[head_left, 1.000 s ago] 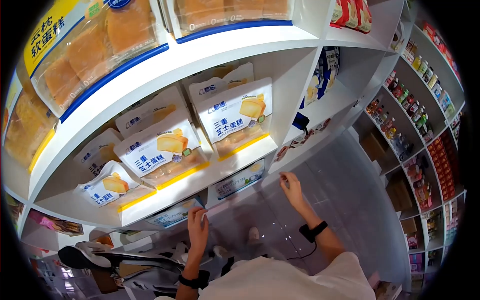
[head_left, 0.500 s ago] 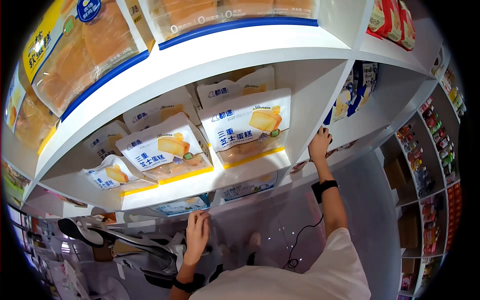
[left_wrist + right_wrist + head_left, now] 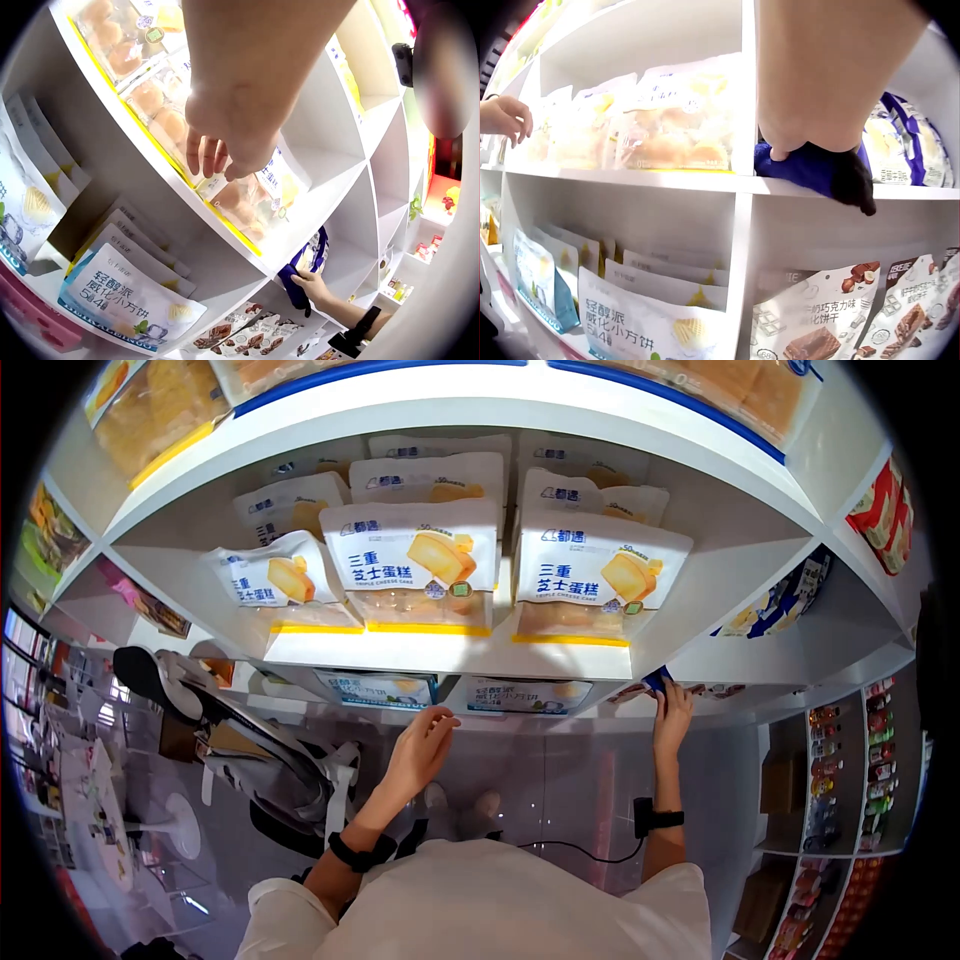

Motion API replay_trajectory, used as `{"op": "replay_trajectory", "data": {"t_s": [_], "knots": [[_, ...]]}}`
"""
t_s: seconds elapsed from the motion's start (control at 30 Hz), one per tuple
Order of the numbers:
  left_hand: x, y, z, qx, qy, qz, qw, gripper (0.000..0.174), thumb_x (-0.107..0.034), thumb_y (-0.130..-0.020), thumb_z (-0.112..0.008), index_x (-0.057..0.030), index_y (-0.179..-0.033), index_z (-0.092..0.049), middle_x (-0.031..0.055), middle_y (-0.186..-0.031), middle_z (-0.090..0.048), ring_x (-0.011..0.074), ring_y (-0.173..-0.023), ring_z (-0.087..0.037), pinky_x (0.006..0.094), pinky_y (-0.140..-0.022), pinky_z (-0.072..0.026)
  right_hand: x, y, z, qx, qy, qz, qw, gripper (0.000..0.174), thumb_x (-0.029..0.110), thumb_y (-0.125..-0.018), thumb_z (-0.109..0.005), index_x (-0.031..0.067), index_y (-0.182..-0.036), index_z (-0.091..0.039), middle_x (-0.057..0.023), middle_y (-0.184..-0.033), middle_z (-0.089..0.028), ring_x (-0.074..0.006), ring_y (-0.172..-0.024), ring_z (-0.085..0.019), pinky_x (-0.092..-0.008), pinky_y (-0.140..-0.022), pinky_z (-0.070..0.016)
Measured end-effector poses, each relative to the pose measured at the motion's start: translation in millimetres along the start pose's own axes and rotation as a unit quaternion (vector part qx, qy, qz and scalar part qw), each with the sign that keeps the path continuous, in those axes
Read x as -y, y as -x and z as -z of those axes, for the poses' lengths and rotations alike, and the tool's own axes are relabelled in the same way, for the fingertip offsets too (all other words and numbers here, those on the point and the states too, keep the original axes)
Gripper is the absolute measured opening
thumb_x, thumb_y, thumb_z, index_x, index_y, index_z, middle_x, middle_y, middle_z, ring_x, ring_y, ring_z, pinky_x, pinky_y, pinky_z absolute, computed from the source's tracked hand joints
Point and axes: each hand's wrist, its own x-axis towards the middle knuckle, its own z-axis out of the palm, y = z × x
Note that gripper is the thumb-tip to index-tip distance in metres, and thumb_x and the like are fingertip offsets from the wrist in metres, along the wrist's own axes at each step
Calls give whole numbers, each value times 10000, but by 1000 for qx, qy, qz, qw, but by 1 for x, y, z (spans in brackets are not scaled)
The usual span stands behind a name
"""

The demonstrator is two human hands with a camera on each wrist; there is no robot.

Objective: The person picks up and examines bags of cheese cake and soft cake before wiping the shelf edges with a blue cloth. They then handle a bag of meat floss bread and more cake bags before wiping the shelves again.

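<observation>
My right hand [image 3: 673,718] is at the shelf edge on the right, its fingers gripping a blue cloth [image 3: 804,166] with a dark end that hangs over the edge. In the left wrist view the thumb lies on this blue cloth [image 3: 293,289]; much of it is hidden under the hand in the right wrist view. My left hand [image 3: 420,750] hovers in front of the shelf with loose fingers and nothing in it. Nearest to it are white cheese cake bags [image 3: 420,560] above and a blue-white biscuit bag [image 3: 375,688] below.
Blue and white snack bags [image 3: 907,146] stand behind the right hand. Chocolate biscuit bags [image 3: 817,315] fill the compartment underneath. An upright divider [image 3: 744,225] separates the compartments. A grey and black wheeled object [image 3: 260,750] stands on the floor at left; bottle shelves [image 3: 830,770] are at right.
My right hand has reached forward to the shelf edge and taken hold of the blue cloth. The left hand has moved slightly up and right, and the head view has turned to face the shelf.
</observation>
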Motion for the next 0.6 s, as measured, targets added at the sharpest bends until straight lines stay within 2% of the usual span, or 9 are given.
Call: {"op": "replay_trajectory", "data": {"t_s": [0.03,0.07,0.1,0.13,0.2,0.4,0.43,0.53,0.6], "knots": [[1,0,4,3,0,-3,1000,166,31,-810,-575,-13,-970,-565,115,-1000,-540,297,-781,-584,361,-675,-489,-14,15,-8,-2,-93,-49,994,254,179,-913,-534,16,-1090,-614,-152,-1046,-603,-333,-958,-531,-410,-869,-402],[3,1,8,-2,0,-7,1000,163,31,-816,-574,-18,-972,-565,118,-1008,-537,299,-794,-590,366,-674,-491,-12,31,-12,-47,-217,-94,970,251,204,-918,-548,0,-1041,-625,-152,-915,-611,-275,-819,-569,-360,-761,-432],[4,0,13,-6,2,-14,1000,161,31,-823,-572,-23,-974,-566,120,-1017,-535,301,-808,-596,370,-673,-493,-7,44,-6,11,-299,-173,939,258,224,-919,-570,-12,-1004,-631,-88,-779,-601,-158,-718,-550,-298,-658,-424],[5,-2,16,-9,4,-24,1000,159,31,-829,-571,-28,-977,-566,122,-1025,-533,303,-821,-602,375,-673,-495,-18,62,-12,78,-390,-240,886,255,238,-912,-600,-15,-933,-632,-3,-713,-536,-63,-658,-442,-235,-608,-388],[7,-2,19,-18,44,-8,999,164,19,-813,-576,-27,-969,-559,109,-972,-536,292,-810,-579,356,-694,-484,19,84,-9,80,-505,-323,797,231,227,-922,-591,1,-938,-636,30,-742,-542,-28,-652,-431,-196,-587,-357],[6,-8,13,59,157,26,986,154,-10,-832,-578,-30,-983,-561,96,-952,-542,259,-857,-593,330,-730,-484,130,71,22,195,-680,-309,636,321,148,-951,-516,-28,-1220,-524,-54,-1054,-630,-99,-861,-614,-230,-757,-482],[1,-9,15,86,158,41,983,178,-11,-847,-589,-26,-1023,-568,79,-986,-563,198,-878,-587,284,-757,-479,147,64,28,211,-700,-309,608,319,133,-949,-518,-17,-1231,-515,-56,-1055,-628,-102,-897,-600,-227,-792,-468],[-2,-15,10,118,242,79,960,222,-41,-854,-611,-39,-1070,-560,62,-1010,-578,160,-917,-583,272,-788,-479,189,48,44,274,-723,-333,540,317,112,-936,-528,36,-1243,-507,-69,-1068,-615,-105,-946,-578,-212,-862,-439],[2,-18,1,124,338,146,921,374,-73,-827,-670,-39,-1167,-518,62,-1032,-585,138,-914,-584,269,-782,-495,196,57,15,281,-733,-297,544,319,119,-922,-545,92,-1238,-510,-68,-1030,-610,-109,-908,-581,-220,-820,-462]]}}
